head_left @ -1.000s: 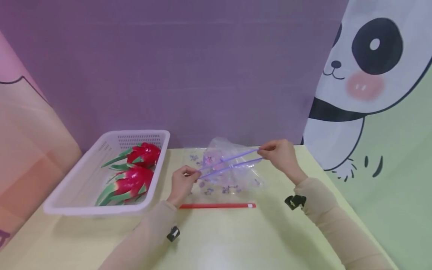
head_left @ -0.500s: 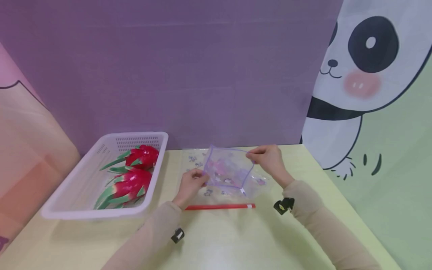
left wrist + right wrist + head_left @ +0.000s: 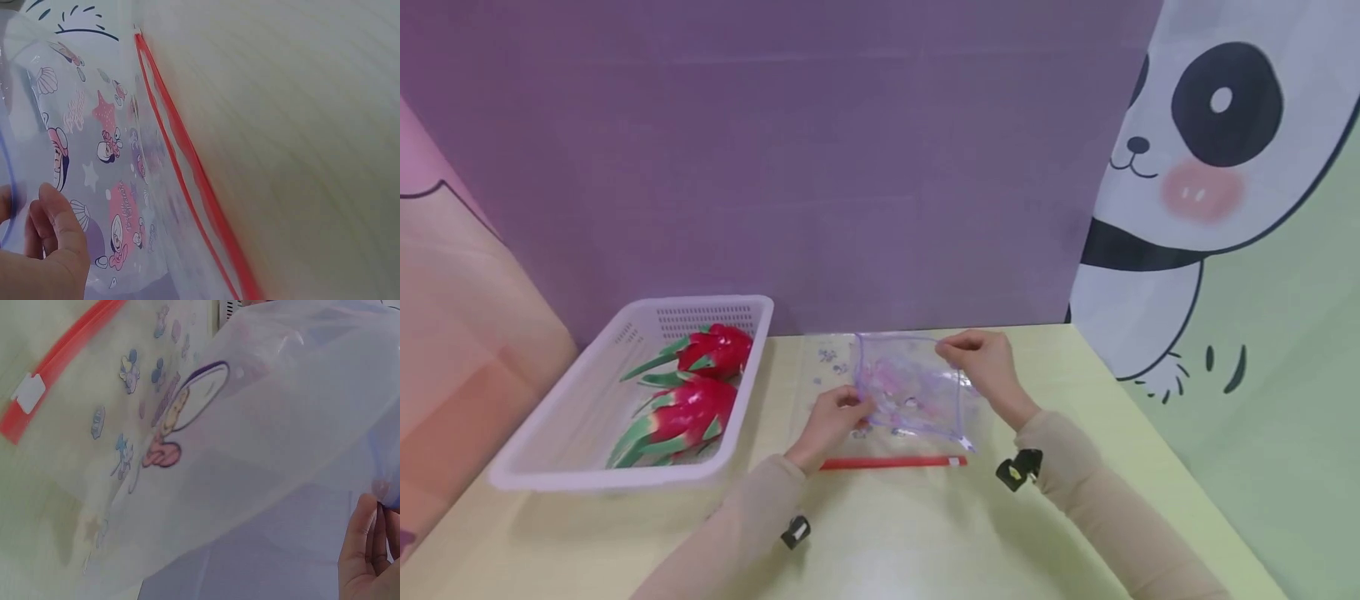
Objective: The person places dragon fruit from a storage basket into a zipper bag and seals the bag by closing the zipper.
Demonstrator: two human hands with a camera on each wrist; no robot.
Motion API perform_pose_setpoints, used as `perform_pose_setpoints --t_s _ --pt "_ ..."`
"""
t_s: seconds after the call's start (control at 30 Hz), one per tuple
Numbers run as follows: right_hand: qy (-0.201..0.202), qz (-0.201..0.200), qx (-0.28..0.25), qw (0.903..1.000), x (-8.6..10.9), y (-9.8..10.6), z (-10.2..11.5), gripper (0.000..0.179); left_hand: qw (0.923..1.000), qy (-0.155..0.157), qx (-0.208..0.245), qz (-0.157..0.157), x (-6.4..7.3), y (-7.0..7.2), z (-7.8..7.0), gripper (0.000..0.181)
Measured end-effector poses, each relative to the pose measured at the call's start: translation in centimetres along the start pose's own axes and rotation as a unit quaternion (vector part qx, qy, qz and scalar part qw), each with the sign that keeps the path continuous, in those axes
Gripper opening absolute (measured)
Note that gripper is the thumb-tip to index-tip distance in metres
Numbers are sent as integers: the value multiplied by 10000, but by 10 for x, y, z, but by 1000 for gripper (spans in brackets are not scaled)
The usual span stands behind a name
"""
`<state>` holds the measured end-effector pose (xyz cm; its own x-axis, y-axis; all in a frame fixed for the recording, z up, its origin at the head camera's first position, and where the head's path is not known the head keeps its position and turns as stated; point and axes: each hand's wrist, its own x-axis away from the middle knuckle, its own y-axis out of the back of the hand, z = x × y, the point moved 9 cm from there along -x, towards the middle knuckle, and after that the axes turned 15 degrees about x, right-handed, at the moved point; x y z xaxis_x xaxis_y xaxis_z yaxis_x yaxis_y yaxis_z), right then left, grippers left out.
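Observation:
A clear printed zip bag with a purple zipper rim [image 3: 960, 392] is spread between both hands, its mouth a wide four-sided opening with a white slider at the near right corner. The left hand [image 3: 829, 427] pinches the left side of the rim; in the left wrist view that hand [image 3: 59, 250] is beside the purple edge. The right hand [image 3: 990, 371] pinches the far right corner, and in the right wrist view its fingertips [image 3: 369, 506] meet the purple edge. Underneath lies a second clear printed bag [image 3: 811, 392] with a red zipper [image 3: 891, 462] and white slider [image 3: 29, 394].
A white plastic basket [image 3: 758, 350] stands on the left of the pale table [image 3: 880, 533], holding two red dragon fruits [image 3: 692, 408] with green leaf tips. A purple backdrop [image 3: 850, 167] rises behind the table, and a panda-printed one [image 3: 1210, 333] at the right.
The purple-rimmed bag's mouth has widened from a narrow stretched slit to a square opening. My right hand has moved left and slightly down, my left hand slightly right and down.

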<state>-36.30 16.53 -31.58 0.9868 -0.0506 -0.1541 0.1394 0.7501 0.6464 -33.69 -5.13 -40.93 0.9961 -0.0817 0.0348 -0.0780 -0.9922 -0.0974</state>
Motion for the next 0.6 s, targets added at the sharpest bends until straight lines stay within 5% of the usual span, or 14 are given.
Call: perform_pose_setpoints --t_s 0.33,0.6 --pt "65 152 137 9998 0 -1 0 19 9956 39 -127 923 10 -11 0 27" --pt "57 396 432 9983 2 -1 0 20 9791 -529 -1328 1447 34 -4 -18 28"
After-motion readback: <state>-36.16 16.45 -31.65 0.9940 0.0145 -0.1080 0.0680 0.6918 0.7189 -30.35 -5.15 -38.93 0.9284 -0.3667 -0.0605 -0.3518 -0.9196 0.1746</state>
